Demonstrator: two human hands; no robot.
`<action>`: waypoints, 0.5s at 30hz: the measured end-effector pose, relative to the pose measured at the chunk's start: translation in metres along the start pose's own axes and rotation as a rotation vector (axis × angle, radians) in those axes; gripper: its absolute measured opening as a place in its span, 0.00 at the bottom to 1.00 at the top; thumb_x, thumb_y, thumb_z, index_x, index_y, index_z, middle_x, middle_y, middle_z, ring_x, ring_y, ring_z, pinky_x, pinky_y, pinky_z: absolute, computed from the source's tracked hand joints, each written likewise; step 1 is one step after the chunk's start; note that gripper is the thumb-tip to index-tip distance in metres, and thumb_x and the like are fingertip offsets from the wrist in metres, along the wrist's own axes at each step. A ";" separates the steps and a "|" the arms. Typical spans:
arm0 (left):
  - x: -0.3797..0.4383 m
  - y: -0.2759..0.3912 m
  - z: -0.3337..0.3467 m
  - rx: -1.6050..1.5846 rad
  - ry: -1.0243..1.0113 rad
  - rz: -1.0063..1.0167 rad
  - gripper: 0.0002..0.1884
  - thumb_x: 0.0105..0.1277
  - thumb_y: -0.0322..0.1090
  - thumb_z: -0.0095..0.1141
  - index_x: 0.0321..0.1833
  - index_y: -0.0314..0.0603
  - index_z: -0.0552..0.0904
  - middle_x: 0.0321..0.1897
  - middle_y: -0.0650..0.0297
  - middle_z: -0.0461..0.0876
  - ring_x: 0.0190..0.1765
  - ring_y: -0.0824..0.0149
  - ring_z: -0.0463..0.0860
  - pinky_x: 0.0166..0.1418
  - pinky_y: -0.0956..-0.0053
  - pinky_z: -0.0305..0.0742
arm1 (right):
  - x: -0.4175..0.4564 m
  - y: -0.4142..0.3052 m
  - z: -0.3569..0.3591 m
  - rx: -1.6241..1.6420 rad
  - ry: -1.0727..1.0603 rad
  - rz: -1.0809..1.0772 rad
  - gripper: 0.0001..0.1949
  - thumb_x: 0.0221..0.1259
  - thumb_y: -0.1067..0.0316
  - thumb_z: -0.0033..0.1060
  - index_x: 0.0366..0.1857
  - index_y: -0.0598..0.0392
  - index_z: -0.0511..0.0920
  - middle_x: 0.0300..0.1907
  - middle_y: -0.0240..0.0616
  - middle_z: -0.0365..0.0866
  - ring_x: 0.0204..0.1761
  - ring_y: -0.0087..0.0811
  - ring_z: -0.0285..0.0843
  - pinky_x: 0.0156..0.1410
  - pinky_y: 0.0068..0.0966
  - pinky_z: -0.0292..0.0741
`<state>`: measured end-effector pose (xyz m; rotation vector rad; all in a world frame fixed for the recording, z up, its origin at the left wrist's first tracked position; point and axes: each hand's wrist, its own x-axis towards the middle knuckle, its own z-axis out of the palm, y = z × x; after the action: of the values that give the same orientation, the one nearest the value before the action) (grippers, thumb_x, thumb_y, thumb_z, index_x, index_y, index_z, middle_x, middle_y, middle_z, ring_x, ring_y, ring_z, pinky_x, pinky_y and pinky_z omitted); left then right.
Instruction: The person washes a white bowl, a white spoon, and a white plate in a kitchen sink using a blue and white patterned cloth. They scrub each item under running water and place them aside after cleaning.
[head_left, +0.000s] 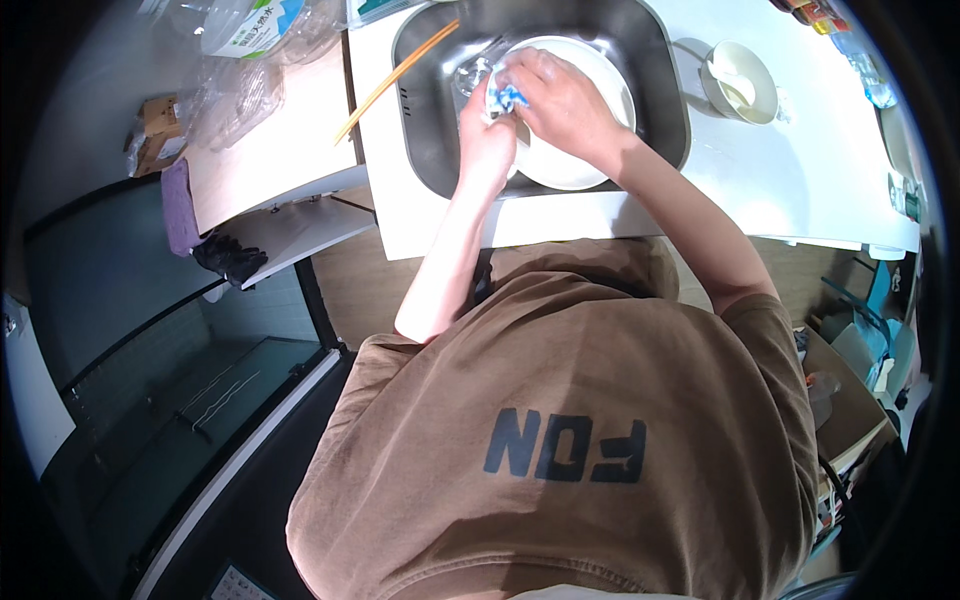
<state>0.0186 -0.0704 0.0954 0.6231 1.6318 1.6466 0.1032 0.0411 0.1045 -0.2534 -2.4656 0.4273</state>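
Over a stainless steel sink (660, 97), my left hand (484, 146) and my right hand (566, 105) meet around a crumpled blue-and-white cloth (504, 99). My right hand lies over the top of it, fingers bent, and my left hand grips it from the left side. Beneath my right hand and wrist a large round white dish (574, 172) sits in the sink. A clear, shiny round object (472, 75) shows just beyond my left fingers; whether I hold it cannot be told.
Wooden chopsticks (397, 81) lie across the sink's left rim. On the right counter (750, 180) stands a pale bowl (757, 94) with a white spoon (731, 81). Clear plastic containers (247, 97), a cardboard box (159, 135) and a purple cloth (178, 210) are at the left.
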 end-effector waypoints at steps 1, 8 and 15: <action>0.002 -0.003 -0.004 0.083 0.009 0.025 0.24 0.63 0.18 0.45 0.64 0.32 0.72 0.57 0.50 0.78 0.62 0.59 0.75 0.68 0.72 0.64 | 0.000 0.003 0.003 0.022 0.073 -0.086 0.10 0.52 0.71 0.59 0.40 0.51 0.79 0.47 0.36 0.79 0.47 0.39 0.80 0.49 0.34 0.80; 0.000 0.011 -0.009 0.382 0.203 0.122 0.27 0.66 0.22 0.46 0.69 0.44 0.67 0.62 0.48 0.75 0.67 0.51 0.72 0.71 0.60 0.64 | -0.024 0.039 -0.006 -0.196 -0.180 0.370 0.11 0.52 0.65 0.62 0.40 0.51 0.82 0.45 0.37 0.81 0.43 0.41 0.83 0.50 0.35 0.80; -0.002 0.018 -0.006 0.178 0.162 0.175 0.28 0.63 0.18 0.46 0.68 0.42 0.68 0.61 0.50 0.75 0.68 0.54 0.72 0.70 0.62 0.63 | -0.035 0.004 -0.036 0.041 -0.552 0.513 0.18 0.54 0.56 0.60 0.43 0.57 0.81 0.45 0.47 0.83 0.44 0.49 0.83 0.53 0.40 0.79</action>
<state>0.0126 -0.0742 0.1135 0.7566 1.9032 1.7259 0.1532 0.0434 0.1110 -0.8594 -2.9054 0.8557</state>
